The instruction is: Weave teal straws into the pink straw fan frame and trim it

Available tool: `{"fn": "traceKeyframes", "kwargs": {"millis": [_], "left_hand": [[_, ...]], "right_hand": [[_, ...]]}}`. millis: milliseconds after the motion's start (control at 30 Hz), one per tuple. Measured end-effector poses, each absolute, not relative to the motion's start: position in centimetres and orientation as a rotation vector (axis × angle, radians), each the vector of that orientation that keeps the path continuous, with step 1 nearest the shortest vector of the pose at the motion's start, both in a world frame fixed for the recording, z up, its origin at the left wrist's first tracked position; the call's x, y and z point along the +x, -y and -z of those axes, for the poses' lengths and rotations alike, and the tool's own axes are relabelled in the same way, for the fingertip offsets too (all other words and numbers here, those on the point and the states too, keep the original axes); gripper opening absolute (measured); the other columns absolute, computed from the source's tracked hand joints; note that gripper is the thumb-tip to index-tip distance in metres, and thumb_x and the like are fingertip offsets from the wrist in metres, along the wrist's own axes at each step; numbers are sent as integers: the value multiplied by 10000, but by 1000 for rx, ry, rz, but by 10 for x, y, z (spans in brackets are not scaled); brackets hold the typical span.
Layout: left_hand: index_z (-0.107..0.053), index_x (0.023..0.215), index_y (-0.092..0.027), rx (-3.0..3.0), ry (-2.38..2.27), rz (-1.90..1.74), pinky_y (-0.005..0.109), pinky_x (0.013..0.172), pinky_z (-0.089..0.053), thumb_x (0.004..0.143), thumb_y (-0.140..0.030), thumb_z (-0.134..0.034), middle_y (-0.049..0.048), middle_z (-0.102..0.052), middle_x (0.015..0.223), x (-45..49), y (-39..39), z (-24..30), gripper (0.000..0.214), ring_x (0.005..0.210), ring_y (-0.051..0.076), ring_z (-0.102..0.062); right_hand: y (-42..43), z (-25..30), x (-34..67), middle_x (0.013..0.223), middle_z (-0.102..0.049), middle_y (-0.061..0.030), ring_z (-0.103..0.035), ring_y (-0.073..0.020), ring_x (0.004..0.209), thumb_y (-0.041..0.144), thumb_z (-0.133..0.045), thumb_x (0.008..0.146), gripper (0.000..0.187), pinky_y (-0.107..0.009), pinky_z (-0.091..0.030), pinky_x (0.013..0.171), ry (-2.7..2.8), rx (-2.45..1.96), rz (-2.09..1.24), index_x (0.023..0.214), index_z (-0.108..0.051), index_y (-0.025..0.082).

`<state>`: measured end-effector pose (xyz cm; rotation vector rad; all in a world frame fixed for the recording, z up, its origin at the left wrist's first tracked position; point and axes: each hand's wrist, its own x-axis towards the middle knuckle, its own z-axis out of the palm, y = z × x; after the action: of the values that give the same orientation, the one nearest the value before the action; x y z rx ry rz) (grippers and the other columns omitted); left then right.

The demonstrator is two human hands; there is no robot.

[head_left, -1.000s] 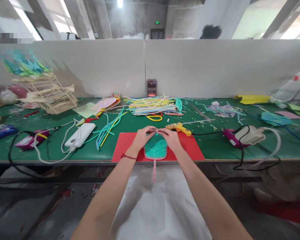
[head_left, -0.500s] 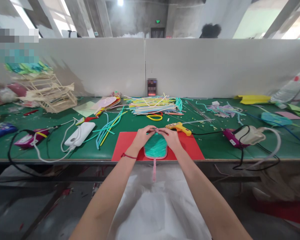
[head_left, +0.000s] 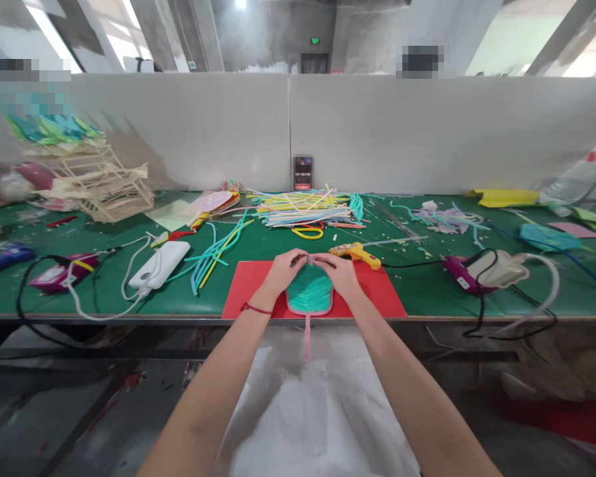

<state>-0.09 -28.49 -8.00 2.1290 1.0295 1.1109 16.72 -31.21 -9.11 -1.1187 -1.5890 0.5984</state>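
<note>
A teal fan-shaped piece (head_left: 310, 291) with a pink edging and a pink stem (head_left: 306, 338) lies over a red sheet (head_left: 372, 291), its stem sticking out past the table's front edge. At its far end, my left hand (head_left: 289, 270) pinches the pink edging with thumb and fingertips. My right hand (head_left: 338, 270) pinches the same edging just beside it, the fingertips of both hands almost meeting. What exactly lies between the fingertips is small and partly hidden. Right behind my right hand rests a yellow hot glue gun (head_left: 360, 254).
Beyond the sheet lies a pile of coloured pipe cleaners (head_left: 302, 211), with loose teal and yellow ones (head_left: 213, 258) to the left. A white power strip (head_left: 159, 266) with cables sits left; a purple box (head_left: 459, 275) stands right. A phone (head_left: 302, 173) leans against the partition.
Both hands stay at the far end of the fan-shaped piece, with only slight finger movement. The view has shifted very slightly.
</note>
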Motion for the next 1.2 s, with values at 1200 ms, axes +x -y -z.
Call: {"fn": "traceKeyframes", "kwargs": {"millis": [1200], "left_hand": [[-525, 792, -166, 1981, -1010, -1131, 258, 684, -466, 806, -225, -513, 9, -591, 770, 3, 283, 80, 62, 724, 130, -569]], "right_hand": [[315, 88, 162, 817, -725, -57, -681, -209, 815, 360, -665, 685, 212, -351, -540, 809, 1446, -1010, -922, 800, -654, 182]]}}
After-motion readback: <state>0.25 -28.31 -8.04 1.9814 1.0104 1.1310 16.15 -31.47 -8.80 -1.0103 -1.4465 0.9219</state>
